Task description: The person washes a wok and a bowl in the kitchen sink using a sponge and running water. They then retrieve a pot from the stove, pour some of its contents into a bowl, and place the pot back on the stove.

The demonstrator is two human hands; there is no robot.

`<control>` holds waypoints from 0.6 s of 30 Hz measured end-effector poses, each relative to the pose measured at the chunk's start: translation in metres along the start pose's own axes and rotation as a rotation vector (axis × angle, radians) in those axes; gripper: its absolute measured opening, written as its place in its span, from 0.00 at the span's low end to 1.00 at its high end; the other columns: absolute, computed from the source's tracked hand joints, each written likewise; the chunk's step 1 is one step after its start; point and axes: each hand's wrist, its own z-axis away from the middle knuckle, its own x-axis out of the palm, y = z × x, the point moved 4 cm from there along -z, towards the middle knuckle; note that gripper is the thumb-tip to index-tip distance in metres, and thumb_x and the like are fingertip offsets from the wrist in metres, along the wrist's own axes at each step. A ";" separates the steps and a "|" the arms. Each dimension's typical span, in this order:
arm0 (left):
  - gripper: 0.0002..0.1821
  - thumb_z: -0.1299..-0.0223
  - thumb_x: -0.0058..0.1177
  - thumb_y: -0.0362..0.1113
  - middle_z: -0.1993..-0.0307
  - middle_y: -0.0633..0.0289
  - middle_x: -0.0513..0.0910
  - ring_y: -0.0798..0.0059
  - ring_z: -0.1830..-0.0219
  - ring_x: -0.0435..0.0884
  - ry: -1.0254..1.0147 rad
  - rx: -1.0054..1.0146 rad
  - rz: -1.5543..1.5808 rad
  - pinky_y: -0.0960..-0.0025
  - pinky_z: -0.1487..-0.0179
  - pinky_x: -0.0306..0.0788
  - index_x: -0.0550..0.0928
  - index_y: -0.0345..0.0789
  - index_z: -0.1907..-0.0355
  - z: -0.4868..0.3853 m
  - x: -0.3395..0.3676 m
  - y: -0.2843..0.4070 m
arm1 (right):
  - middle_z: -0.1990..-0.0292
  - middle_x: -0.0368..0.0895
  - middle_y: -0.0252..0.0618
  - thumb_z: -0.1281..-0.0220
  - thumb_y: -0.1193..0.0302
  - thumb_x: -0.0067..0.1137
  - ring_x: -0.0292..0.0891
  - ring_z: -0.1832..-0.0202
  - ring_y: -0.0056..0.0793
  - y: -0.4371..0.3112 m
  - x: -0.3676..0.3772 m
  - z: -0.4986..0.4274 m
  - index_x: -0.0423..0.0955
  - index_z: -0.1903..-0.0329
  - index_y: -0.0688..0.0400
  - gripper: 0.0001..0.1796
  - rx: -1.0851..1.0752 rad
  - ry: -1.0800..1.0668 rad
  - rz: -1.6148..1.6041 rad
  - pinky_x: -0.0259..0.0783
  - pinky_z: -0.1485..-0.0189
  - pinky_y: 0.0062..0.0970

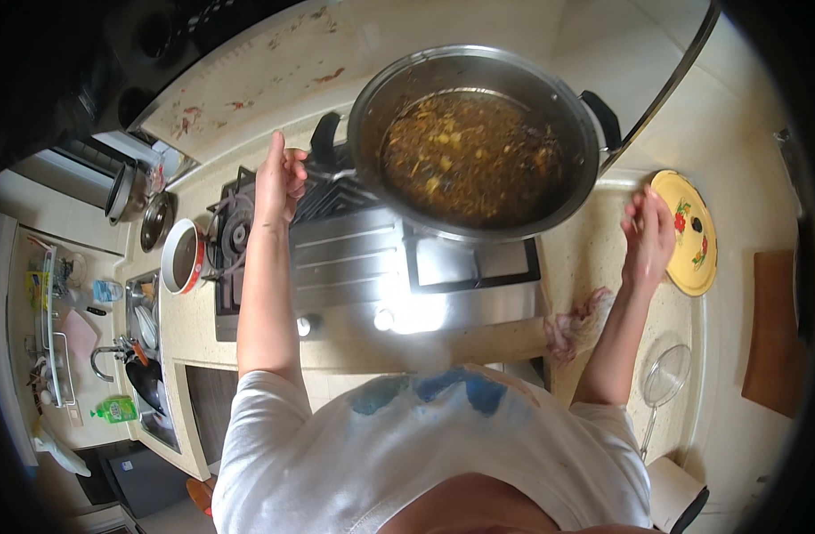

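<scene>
A large metal pot with two black handles stands over the stainless gas stove, filled with a brown broth holding yellow and dark bits. My left hand is raised just left of the pot's left handle, fingers partly curled, apart from it and with nothing in it. To the pot's lower right my right hand is raised with loosely bent fingers and seems empty. It overlaps the edge of a yellow enamel lid with painted flowers; whether it touches the lid cannot be told.
A white and red bowl stands by the left burner, near a dark lid. Farther left, the sink holds dishes and a black pan. A crumpled cloth and a wire strainer lie on the right counter.
</scene>
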 end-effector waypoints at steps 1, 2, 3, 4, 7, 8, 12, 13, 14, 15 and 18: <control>0.26 0.38 0.45 0.60 0.87 0.71 0.68 0.86 0.89 0.57 0.012 -0.001 0.061 0.82 0.84 0.48 0.75 0.36 0.70 0.015 -0.007 -0.009 | 0.72 0.74 0.30 0.33 0.67 0.50 0.67 0.72 0.13 0.001 -0.003 0.025 0.74 0.57 0.60 0.10 -0.036 -0.030 -0.023 0.63 0.72 0.13; 0.25 0.36 0.44 0.59 0.87 0.71 0.67 0.86 0.89 0.57 0.028 -0.002 0.121 0.82 0.84 0.48 0.75 0.36 0.70 0.030 -0.014 -0.019 | 0.77 0.71 0.28 0.33 0.68 0.50 0.64 0.77 0.12 0.012 -0.002 0.051 0.74 0.62 0.59 0.08 -0.078 -0.124 -0.015 0.59 0.75 0.12; 0.23 0.35 0.43 0.57 0.88 0.70 0.66 0.86 0.89 0.56 0.025 -0.014 0.185 0.81 0.84 0.48 0.74 0.36 0.69 0.045 -0.016 -0.029 | 0.80 0.70 0.27 0.33 0.69 0.49 0.62 0.79 0.11 0.020 0.001 0.082 0.74 0.64 0.58 0.08 -0.101 -0.184 0.091 0.57 0.77 0.13; 0.21 0.33 0.44 0.51 0.86 0.70 0.68 0.86 0.89 0.58 0.011 -0.002 0.218 0.82 0.84 0.51 0.74 0.34 0.70 0.052 -0.021 -0.028 | 0.80 0.70 0.26 0.34 0.71 0.51 0.62 0.79 0.10 0.039 0.026 0.113 0.75 0.65 0.57 0.05 0.023 -0.283 0.046 0.57 0.78 0.13; 0.20 0.32 0.43 0.50 0.86 0.71 0.67 0.87 0.88 0.57 0.006 -0.083 0.299 0.82 0.84 0.49 0.74 0.34 0.68 0.105 -0.064 -0.058 | 0.82 0.71 0.31 0.43 0.69 0.60 0.65 0.80 0.21 0.092 0.079 0.192 0.73 0.78 0.59 0.11 -0.007 -0.733 0.547 0.64 0.76 0.22; 0.19 0.32 0.43 0.50 0.86 0.71 0.67 0.87 0.88 0.56 0.032 -0.099 0.327 0.82 0.84 0.49 0.74 0.34 0.68 0.122 -0.081 -0.065 | 0.81 0.73 0.35 0.42 0.66 0.59 0.69 0.79 0.24 0.102 0.100 0.211 0.74 0.76 0.60 0.12 -0.035 -0.852 0.706 0.66 0.75 0.24; 0.18 0.32 0.43 0.49 0.85 0.72 0.67 0.88 0.88 0.55 0.170 -0.184 0.442 0.82 0.84 0.46 0.75 0.35 0.68 0.201 -0.151 -0.080 | 0.74 0.79 0.47 0.42 0.53 0.56 0.77 0.68 0.43 0.122 0.145 0.267 0.75 0.74 0.62 0.23 -0.053 -1.085 1.157 0.71 0.63 0.36; 0.18 0.32 0.43 0.49 0.85 0.73 0.67 0.89 0.88 0.55 0.181 -0.168 0.466 0.82 0.84 0.46 0.75 0.35 0.68 0.215 -0.169 -0.076 | 0.72 0.79 0.47 0.41 0.50 0.53 0.76 0.65 0.44 0.128 0.152 0.273 0.76 0.74 0.62 0.24 -0.069 -1.065 1.214 0.71 0.61 0.37; 0.18 0.32 0.43 0.49 0.84 0.73 0.68 0.89 0.88 0.55 0.214 -0.160 0.480 0.82 0.84 0.47 0.75 0.35 0.68 0.228 -0.189 -0.078 | 0.71 0.80 0.46 0.41 0.48 0.51 0.76 0.63 0.44 0.133 0.159 0.277 0.77 0.74 0.61 0.26 -0.086 -1.044 1.270 0.71 0.59 0.38; 0.18 0.32 0.43 0.48 0.84 0.73 0.68 0.89 0.88 0.55 0.249 -0.142 0.498 0.82 0.84 0.47 0.75 0.35 0.68 0.239 -0.208 -0.081 | 0.69 0.80 0.46 0.40 0.46 0.48 0.76 0.60 0.45 0.136 0.169 0.277 0.77 0.74 0.61 0.28 -0.116 -1.022 1.325 0.71 0.57 0.39; 0.17 0.31 0.42 0.47 0.84 0.71 0.68 0.89 0.88 0.55 0.305 -0.104 0.524 0.83 0.84 0.47 0.75 0.35 0.68 0.279 -0.250 -0.082 | 0.63 0.81 0.46 0.37 0.49 0.44 0.76 0.56 0.46 0.133 0.191 0.291 0.79 0.68 0.62 0.27 0.000 -1.107 1.504 0.71 0.55 0.39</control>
